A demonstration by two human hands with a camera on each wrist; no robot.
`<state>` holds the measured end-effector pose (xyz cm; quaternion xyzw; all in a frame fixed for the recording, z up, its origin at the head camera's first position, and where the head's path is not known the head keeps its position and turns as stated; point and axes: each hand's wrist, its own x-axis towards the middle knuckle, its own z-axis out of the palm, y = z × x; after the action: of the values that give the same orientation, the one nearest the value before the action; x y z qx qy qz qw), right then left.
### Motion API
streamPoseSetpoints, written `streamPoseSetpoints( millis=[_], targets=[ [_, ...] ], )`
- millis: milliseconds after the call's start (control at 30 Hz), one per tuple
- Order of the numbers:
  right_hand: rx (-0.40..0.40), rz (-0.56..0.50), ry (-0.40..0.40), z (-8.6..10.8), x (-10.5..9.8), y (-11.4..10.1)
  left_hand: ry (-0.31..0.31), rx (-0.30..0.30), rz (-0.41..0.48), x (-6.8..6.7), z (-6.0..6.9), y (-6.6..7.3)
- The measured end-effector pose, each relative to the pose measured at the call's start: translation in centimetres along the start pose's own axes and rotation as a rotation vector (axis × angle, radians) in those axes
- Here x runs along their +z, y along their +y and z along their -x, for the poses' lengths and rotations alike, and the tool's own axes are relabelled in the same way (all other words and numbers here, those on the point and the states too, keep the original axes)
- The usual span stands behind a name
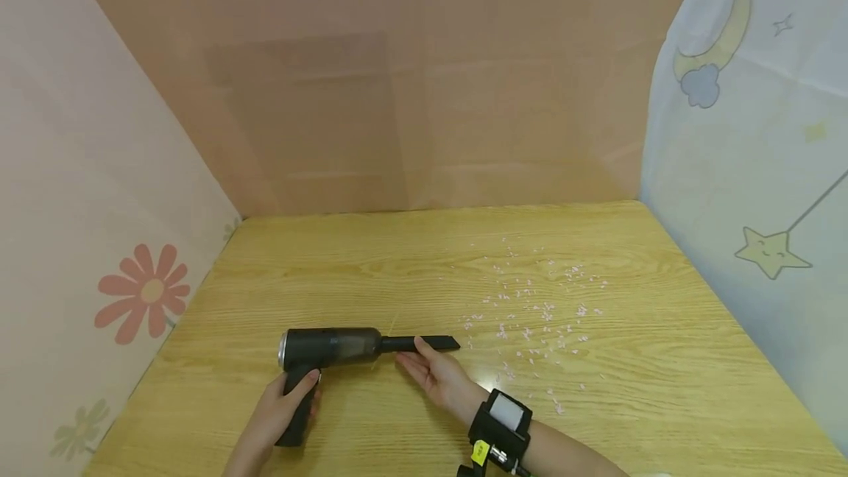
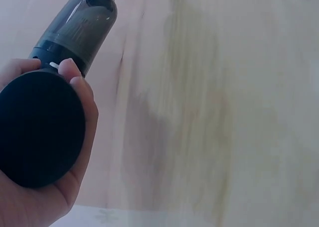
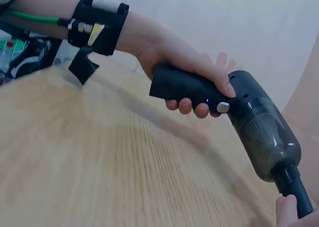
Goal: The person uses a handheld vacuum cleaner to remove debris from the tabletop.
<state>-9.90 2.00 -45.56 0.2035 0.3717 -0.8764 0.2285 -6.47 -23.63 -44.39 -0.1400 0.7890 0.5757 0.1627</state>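
A black handheld vacuum cleaner (image 1: 314, 347) is held level above the wooden table in the head view, its narrow nozzle (image 1: 440, 343) pointing right. My left hand (image 1: 274, 407) grips the handle, with fingers curled round it. The right wrist view shows those fingers close to a pale button (image 3: 223, 107) and a small blue light. My right hand (image 1: 444, 377) holds the nozzle, thumb on top and fingers beneath. Through the smoky clear dust cup (image 3: 269, 132) a pleated filter shows. Small pale pink scraps (image 1: 581, 311) lie scattered right of the nozzle tip.
The wood-grain table (image 1: 318, 263) meets a plain tan backdrop (image 1: 464, 94). A flower-printed cloth (image 1: 59, 168) stands at the left, and one with a moon and star (image 1: 715, 168) at the right. A black camera strap (image 1: 500, 422) wraps the right wrist.
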Motion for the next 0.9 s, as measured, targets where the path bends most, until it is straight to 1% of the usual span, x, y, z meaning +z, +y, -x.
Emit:
streamPoseSetpoints(
  millis=[133,267,433,600,733,900],
  targets=[
    [0.033,-0.007,-0.014,0.7,0.3,0.7,0.005,-0.016,-0.028,-0.8,0.9,-0.3],
    [0.061,-0.009,-0.011,1.5,0.6,1.5,0.005,-0.020,-0.050,-1.5,1.8,-0.6],
    [0.070,-0.014,-0.010,2.4,0.9,2.1,-0.034,-0.009,-0.088,-2.3,2.5,-1.0],
    [0.081,-0.018,-0.005,3.4,0.9,2.5,-0.064,-0.013,-0.120,-2.6,3.1,-1.5],
    [0.078,-0.018,0.008,4.1,0.5,2.9,-0.103,-0.017,-0.105,-2.5,3.2,-2.0],
    [0.076,-0.006,0.015,4.7,0.0,3.1,-0.152,-0.015,-0.060,-2.3,3.4,-2.1]
  ],
)
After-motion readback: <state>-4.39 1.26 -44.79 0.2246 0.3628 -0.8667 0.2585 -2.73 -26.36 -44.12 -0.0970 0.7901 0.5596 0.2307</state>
